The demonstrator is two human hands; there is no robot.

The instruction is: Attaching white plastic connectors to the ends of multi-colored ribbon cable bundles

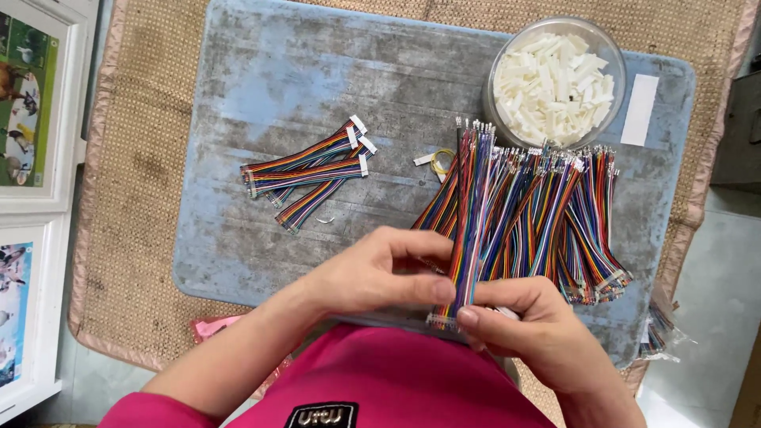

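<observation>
My left hand [372,273] and my right hand [527,325] meet near the front edge of a worn blue board [261,71]. Between their thumbs and fingers they pinch the near end of a flat rainbow ribbon cable [469,214], which runs away from me to bare metal pins. Just right of it, a heap of several similar multicoloured cables [555,210] lies on the board. Left of centre sit a few shorter cables [309,170] with white connectors fitted. A round clear bowl [609,43] of white plastic connector housings stands at the far right.
The board rests on a woven tan mat [131,198] with a pink border. A white paper strip [640,109] lies beside the bowl, and a yellow rubber band [441,161] near the heap. Framed pictures [28,103] line the left edge. A clear bag [658,329] holds more cables.
</observation>
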